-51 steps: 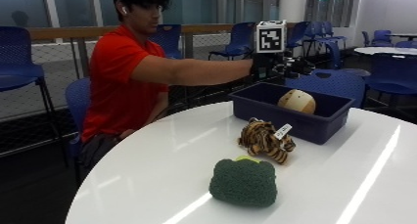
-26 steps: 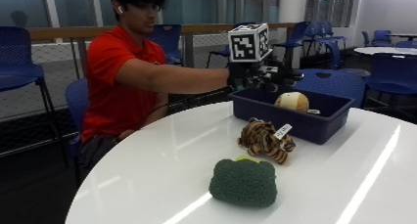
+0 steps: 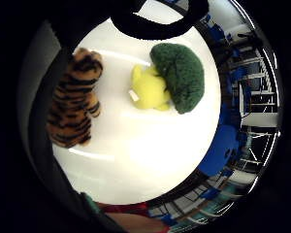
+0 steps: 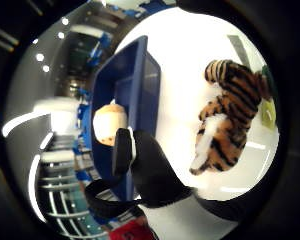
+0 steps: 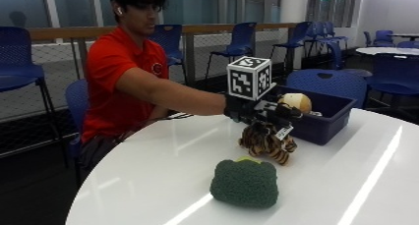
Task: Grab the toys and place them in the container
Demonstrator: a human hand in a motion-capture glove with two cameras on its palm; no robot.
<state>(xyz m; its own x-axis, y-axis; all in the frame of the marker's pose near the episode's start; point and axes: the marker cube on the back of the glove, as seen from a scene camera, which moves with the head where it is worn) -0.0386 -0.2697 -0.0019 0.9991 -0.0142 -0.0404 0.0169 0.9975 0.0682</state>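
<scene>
In the outside view my gloved right hand hovers just above a striped tiger plush lying on the white round table. The fingers are relaxed and hold nothing. A green plush with a yellow underside sits nearer the table's front edge. Behind the tiger stands the blue container with a cream round toy inside. The palm views show the tiger below the palm, the green and yellow plush beside it, and the container holding the cream toy.
Blue chairs stand behind the table and along the railing. The person in a red shirt sits at the table's far left side. Bare white tabletop extends to the right of the green plush.
My hand has come down and away from above the blue container to just over the tiger plush. The toys have not moved.
</scene>
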